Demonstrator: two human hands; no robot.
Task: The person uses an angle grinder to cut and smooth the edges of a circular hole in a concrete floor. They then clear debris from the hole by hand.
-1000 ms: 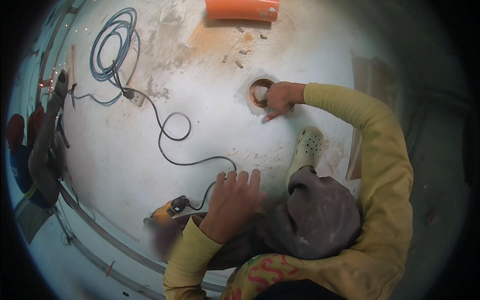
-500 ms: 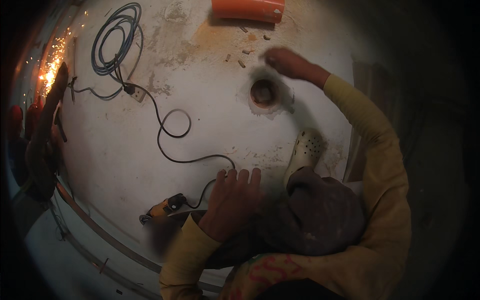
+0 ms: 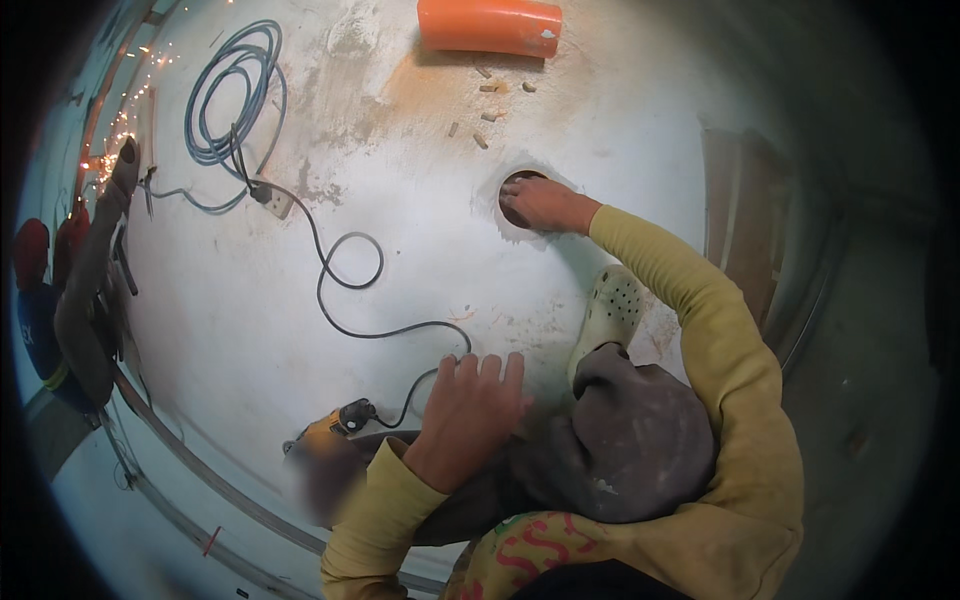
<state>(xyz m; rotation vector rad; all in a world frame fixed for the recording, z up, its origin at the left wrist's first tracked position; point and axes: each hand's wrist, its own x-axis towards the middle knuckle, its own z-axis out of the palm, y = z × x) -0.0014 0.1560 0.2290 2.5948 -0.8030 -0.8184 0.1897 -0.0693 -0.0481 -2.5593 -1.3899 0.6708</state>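
My right hand (image 3: 548,204) reaches over a round hole (image 3: 516,212) in the pale floor. Its fingers stretch to the left across the opening, with the tips near the rim; I see nothing held in them. Grey, rough patching rings the hole. My left hand (image 3: 470,405) lies open, palm down, over my bent leg, fingers spread and nothing in them. Beyond its fingertips runs a black cord (image 3: 400,333). To its left lies a yellow and black corded power tool (image 3: 335,422), partly hidden behind my leg.
An orange pipe piece (image 3: 490,27) lies at the far side, with small broken bits (image 3: 482,141) before it. A coiled cable (image 3: 212,110) joins a socket block (image 3: 272,198). Sparks fly at far left beside another person (image 3: 45,320). My light clog (image 3: 612,308) stands near the hole; boards (image 3: 740,220) lie right.
My right hand has come down and nearer, from beyond the hole onto it. The left hand stays in place. The sparks at far left have dimmed and the view is brighter.
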